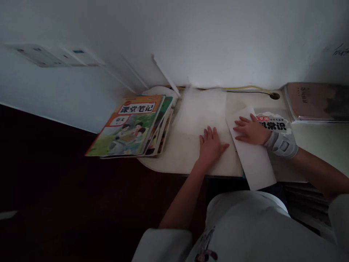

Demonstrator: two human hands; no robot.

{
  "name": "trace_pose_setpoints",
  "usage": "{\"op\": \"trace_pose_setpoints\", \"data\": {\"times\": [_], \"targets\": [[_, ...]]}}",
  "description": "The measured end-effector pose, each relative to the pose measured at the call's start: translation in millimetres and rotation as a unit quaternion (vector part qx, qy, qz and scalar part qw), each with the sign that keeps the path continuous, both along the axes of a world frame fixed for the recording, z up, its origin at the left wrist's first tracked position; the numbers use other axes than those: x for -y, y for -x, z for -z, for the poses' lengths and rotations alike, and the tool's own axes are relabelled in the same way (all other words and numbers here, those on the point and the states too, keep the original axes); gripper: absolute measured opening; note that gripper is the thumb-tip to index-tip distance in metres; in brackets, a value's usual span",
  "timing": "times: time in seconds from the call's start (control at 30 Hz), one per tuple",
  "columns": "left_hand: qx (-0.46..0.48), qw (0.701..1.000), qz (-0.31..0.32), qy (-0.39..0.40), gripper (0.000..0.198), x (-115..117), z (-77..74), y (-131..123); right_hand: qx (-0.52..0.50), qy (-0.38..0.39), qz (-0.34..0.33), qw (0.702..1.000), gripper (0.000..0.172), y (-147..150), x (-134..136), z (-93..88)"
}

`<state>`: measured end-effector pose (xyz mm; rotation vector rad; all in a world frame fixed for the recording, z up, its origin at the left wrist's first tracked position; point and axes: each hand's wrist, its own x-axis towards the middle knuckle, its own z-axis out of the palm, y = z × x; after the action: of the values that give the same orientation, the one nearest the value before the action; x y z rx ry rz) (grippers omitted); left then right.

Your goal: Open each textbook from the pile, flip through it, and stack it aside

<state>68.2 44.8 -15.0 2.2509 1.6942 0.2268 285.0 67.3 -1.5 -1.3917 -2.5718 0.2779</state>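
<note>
My left hand [210, 147] lies on the pale desk top with its fingers spread, at the near edge of a blurred, whitish sheet [203, 112]. To its right, my right hand [250, 130] rests flat with fingers apart on a strip of white paper [257, 165], whose lower end sticks out over the desk's front edge. Under my right hand and wrist is a book [280, 125] with bold black characters, partly covered by the hand and the strip. A grey band circles my right wrist.
A stack of workbooks [133, 123] with an orange and green cover stands at the desk's left end, overhanging its edge. A reddish-brown book [313, 102] lies at the back right. A yellow cable [245, 87] runs along the wall to a round hole [274, 96]. Wall sockets [54, 56] are at upper left.
</note>
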Motion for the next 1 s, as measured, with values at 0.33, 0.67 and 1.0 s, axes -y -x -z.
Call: {"op": "trace_pose_setpoints", "data": {"times": [0.33, 0.67, 1.0], "targets": [[0.105, 0.992, -0.017, -0.072, 0.047, -3.2, 32.4, 15.3, 0.122, 0.04, -0.028, 0.991, 0.032, 63.6, -11.9, -11.9], [0.11, 0.985, 0.05, -0.12, 0.042, 2.5, 31.5, 17.3, 0.052, -0.045, -0.022, 0.997, 0.031, 70.3, 0.5, -25.2], [0.153, 0.982, 0.006, -0.107, 0.037, 2.2, 30.2, 15.8, 0.116, -0.091, -0.186, 0.971, 0.03, 38.9, 119.0, -20.5]]}}
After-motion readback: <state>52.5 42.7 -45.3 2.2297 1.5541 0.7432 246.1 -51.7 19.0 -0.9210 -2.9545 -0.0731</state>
